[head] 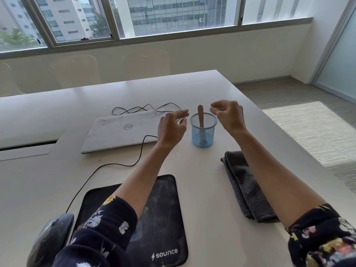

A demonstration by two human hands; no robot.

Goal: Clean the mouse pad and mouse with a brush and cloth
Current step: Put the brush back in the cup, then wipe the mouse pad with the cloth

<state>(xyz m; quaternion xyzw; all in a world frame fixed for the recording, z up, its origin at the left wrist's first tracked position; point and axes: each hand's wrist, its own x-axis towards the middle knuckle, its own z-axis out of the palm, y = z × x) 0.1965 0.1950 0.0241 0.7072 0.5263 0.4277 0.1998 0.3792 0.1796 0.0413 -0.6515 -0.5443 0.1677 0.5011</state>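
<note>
The mouse was seen at the near edge of the desk, against the left side of the pad. A folded cloth lay to the pad's right, parted from it by a strip of bare desk and set near the desk's right edge. Farther off, a brush stood upright in a mesh cup, its handle raised above the rim. The left hand was held just left of the cup, fingers relaxed, nothing gripped. The right hand was held just right of the handle, fingers loosely curled, nothing gripped. A closed laptop and looped cable lay left of the cup. Beyond them, bare desk reached the far edge.
</note>
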